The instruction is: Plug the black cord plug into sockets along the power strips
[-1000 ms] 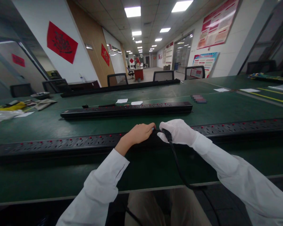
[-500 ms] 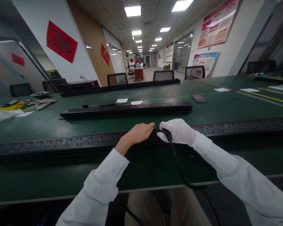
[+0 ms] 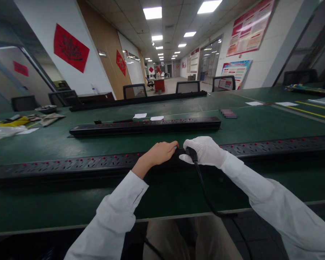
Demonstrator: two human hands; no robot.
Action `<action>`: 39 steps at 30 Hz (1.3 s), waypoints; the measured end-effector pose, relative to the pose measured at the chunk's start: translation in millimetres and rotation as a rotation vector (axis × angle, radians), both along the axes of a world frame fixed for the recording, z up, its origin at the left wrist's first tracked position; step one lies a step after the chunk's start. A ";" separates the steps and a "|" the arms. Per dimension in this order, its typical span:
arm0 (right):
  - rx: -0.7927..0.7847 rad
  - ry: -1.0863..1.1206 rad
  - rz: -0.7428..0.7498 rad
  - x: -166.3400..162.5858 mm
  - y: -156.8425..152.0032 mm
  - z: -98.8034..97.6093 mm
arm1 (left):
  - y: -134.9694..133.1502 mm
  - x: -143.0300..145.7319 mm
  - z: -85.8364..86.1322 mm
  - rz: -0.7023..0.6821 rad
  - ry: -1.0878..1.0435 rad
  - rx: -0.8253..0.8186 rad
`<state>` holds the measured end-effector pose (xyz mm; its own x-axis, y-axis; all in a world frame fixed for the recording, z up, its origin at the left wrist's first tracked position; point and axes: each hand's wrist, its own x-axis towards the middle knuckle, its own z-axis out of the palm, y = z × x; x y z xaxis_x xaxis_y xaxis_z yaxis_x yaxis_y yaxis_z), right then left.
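Observation:
A long black power strip (image 3: 78, 164) with red dots and rows of socket slots lies across the green table before me. My bare left hand (image 3: 161, 153) rests over its middle, fingers together and curled toward the far side. Just to the right, my right hand (image 3: 203, 150), in a white dotted glove, grips a black plug (image 3: 191, 153) close against the strip. From the plug a black cable (image 3: 203, 184) runs down over the table's front edge. The plug's front end and the socket at it are hidden by my glove.
A shorter black power strip (image 3: 146, 127) lies farther back, with white paper slips (image 3: 157, 118) behind it. Another long black bar (image 3: 141, 101) is near the far edge. A bowl (image 3: 46, 109) and cloth (image 3: 52, 119) sit at left. Chairs (image 3: 188, 87) stand beyond the table.
My gloved right thumb has shifted very slightly left beside the plug. My left hand and the power strips look unmoved.

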<state>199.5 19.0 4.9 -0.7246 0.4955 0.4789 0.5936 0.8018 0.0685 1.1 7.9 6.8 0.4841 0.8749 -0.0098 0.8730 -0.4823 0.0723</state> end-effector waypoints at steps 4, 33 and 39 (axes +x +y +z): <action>-0.005 0.028 0.031 -0.6 1.4 2.8 | -0.6 0.1 0.3 0.001 -0.009 0.003; -0.110 -0.041 0.029 0.6 10.6 0.4 | 0.6 -1.2 -1.6 -0.011 -0.009 0.023; -0.083 -0.035 0.040 -0.2 9.5 2.0 | 1.6 -2.5 -3.2 -0.032 -0.016 0.034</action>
